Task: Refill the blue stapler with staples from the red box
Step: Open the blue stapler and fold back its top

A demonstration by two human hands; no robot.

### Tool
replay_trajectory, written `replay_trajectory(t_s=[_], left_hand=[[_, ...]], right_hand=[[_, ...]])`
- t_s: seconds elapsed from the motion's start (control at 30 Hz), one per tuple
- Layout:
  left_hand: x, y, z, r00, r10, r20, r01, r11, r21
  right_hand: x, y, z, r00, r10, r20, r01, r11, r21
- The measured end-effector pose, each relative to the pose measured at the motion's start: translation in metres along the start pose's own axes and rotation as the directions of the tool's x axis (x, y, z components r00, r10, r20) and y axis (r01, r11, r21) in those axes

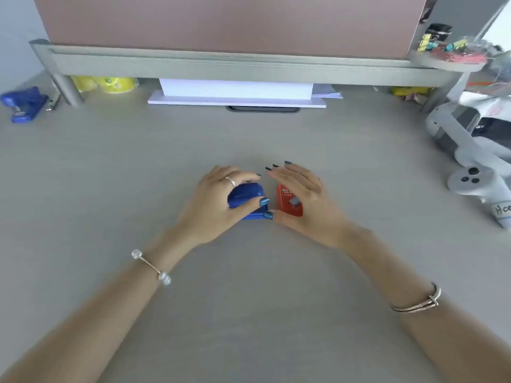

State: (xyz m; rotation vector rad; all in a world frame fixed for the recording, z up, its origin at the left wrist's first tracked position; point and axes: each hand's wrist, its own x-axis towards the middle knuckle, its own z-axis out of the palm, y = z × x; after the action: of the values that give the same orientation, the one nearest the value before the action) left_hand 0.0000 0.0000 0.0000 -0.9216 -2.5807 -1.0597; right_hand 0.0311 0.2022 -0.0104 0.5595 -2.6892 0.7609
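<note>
The small blue stapler (247, 197) sits on the grey desk at the centre. My left hand (213, 205) is wrapped around it, fingers over its far end and thumb on its near side. Right beside it lies the red staple box (287, 201), with a small grey strip of staples (294, 201) resting on top. My right hand (304, 200) cups the box from the right, fingers spread and raised above it, thumb against its near left corner. The hand hides the box's right side.
A grey shelf riser (235, 66) spans the back, with white paper stacks (236, 94) under it. A blue hole punch (23, 103) stands at far left. White headset and controllers (470, 150) lie at right. A tray of clips (450, 55) sits on the riser.
</note>
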Motion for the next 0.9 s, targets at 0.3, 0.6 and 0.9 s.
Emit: replay_trajectory(t_s=[0.3, 0.6, 0.9], left_hand=[[0.000, -0.001, 0.000, 1.000, -0.021, 0.015, 0.021, 0.999, -0.040], [-0.004, -0.001, -0.002, 0.999, -0.049, -0.001, 0.049, 0.987, -0.155], [-0.002, 0.010, -0.010, 0.984, -0.126, -0.126, 0.055, 0.887, -0.458]], right_hand=[[0.004, -0.011, 0.011, 0.998, -0.015, 0.068, 0.032, 0.965, -0.259], [0.000, -0.012, 0.018, 0.998, -0.064, 0.029, 0.068, 0.983, -0.169], [-0.004, -0.014, 0.016, 0.997, -0.077, 0.013, 0.078, 0.987, -0.139]])
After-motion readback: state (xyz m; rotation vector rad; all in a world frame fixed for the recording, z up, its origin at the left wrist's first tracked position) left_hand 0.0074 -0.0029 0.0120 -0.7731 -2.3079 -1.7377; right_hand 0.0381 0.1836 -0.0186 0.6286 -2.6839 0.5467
